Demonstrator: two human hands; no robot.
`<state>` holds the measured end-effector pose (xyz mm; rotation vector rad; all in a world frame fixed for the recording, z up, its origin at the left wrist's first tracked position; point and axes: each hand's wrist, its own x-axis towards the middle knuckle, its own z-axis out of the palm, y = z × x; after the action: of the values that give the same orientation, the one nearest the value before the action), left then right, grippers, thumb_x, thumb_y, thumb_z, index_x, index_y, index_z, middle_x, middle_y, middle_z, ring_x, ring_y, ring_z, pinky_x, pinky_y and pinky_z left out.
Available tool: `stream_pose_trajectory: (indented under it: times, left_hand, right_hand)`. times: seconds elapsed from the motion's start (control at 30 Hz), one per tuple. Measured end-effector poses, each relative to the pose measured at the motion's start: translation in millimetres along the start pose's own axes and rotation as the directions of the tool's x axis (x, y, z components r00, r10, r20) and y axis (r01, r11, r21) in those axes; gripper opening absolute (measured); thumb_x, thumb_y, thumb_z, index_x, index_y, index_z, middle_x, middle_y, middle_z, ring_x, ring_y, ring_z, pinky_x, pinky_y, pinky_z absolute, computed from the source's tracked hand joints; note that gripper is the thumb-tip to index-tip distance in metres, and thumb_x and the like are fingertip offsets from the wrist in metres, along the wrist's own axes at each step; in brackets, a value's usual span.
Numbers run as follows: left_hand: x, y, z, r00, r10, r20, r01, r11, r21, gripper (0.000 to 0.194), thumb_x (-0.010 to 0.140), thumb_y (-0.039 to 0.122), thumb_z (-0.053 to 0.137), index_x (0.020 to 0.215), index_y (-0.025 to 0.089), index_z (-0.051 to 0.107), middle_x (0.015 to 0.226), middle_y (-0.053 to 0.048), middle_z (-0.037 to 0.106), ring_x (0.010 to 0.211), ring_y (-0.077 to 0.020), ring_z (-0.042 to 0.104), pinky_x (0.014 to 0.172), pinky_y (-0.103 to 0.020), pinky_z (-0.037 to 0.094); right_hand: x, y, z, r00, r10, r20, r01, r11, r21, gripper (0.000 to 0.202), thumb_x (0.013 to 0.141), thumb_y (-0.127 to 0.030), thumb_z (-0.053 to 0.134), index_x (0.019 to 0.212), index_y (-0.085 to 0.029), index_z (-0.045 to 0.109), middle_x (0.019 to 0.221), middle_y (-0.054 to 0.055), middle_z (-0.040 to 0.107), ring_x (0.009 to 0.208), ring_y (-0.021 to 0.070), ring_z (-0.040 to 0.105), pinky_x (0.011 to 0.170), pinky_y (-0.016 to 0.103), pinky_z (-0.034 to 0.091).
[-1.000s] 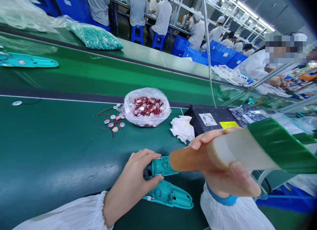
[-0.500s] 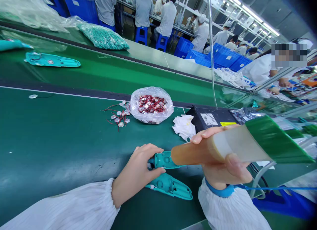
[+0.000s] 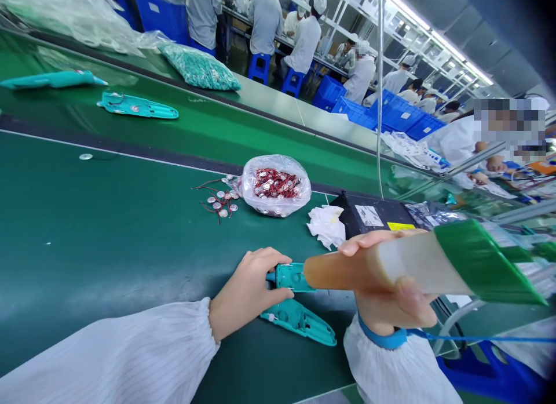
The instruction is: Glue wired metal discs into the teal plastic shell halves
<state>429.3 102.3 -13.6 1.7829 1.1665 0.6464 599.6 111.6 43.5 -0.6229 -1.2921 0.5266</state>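
My left hand (image 3: pixel 254 291) grips a teal plastic half shell (image 3: pixel 290 278) at its left end, thumb on the near edge and fingers on the far one. My right hand (image 3: pixel 393 288) is wrapped around a translucent bottle (image 3: pixel 412 262) with amber-brown contents and a green end. The bottle is tilted, its brown end over the right part of the shell; its tip is hidden, so I cannot tell whether they touch. A second teal half shell (image 3: pixel 304 321) lies just in front, hollow side up. A blue band (image 3: pixel 384 337) circles my right wrist.
Small metal discs with red wires fill a clear bag (image 3: pixel 275 186); several lie beside it (image 3: pixel 223 204). Crumpled white tissue (image 3: pixel 326 225) touches a black box (image 3: pixel 369 213). Beyond, the green conveyor (image 3: pixel 208 128) carries a teal half shell (image 3: pixel 138 105) and a teal device (image 3: pixel 54 79). People work behind.
The teal parts on the conveyor have travelled right, and more of the device shows at the left. My view has shifted slightly. Both hands keep their holds, with the bottle still over the shell.
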Motion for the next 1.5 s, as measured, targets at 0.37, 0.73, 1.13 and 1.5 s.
stream_pose_trajectory:
  times: [0.37,0.73,1.13,1.5]
  left_hand:
    - [-1.8,-1.7,2.4,0.999,-0.040,0.005,0.040,0.999,-0.002,0.039,0.068,0.014,0.075,0.103,0.027,0.061,0.103,0.004,0.063,0.094,-0.0194,0.057,0.086,-0.035,0.038]
    - [0.0,-0.5,0.7,0.998,-0.057,0.016,0.057,0.998,0.008,0.040,0.069,0.014,0.074,0.105,0.027,0.061,0.106,0.002,0.063,0.100,-0.0222,0.056,0.088,-0.036,0.040]
    - [-2.3,-1.5,2.4,0.997,-0.067,0.027,0.067,0.998,0.001,0.042,0.069,0.015,0.075,0.107,0.026,0.061,0.109,0.001,0.062,0.103,-0.0226,0.054,0.090,-0.037,0.040]
    - [-1.1,-1.3,0.4,0.999,-0.045,0.018,0.045,0.999,0.003,0.039,0.071,0.015,0.073,0.106,0.026,0.061,0.108,0.001,0.063,0.102,-0.0222,0.055,0.089,-0.037,0.040]
  right_hand:
    - [-0.8,-7.6,-1.7,0.992,0.122,-0.043,-0.125,0.990,-0.071,0.038,0.066,-0.038,0.065,0.099,-0.020,0.056,0.074,0.001,0.063,0.055,0.0209,0.058,0.049,0.035,0.046]
    - [-1.3,-7.6,1.4,0.984,0.137,-0.116,-0.149,0.984,-0.102,0.040,0.061,-0.041,0.061,0.096,-0.022,0.056,0.071,0.000,0.060,0.056,0.0210,0.055,0.052,0.037,0.043]
    - [-2.2,-6.9,-9.0,0.989,0.149,0.013,-0.149,0.989,0.005,0.039,0.069,-0.037,0.058,0.104,-0.021,0.055,0.078,0.002,0.063,0.062,0.0208,0.058,0.056,0.037,0.047]
    - [8.7,-12.5,-4.9,0.965,0.264,0.001,-0.263,0.963,-0.059,0.036,0.061,-0.039,0.063,0.092,-0.022,0.059,0.067,0.002,0.059,0.051,0.0202,0.054,0.043,0.035,0.046]
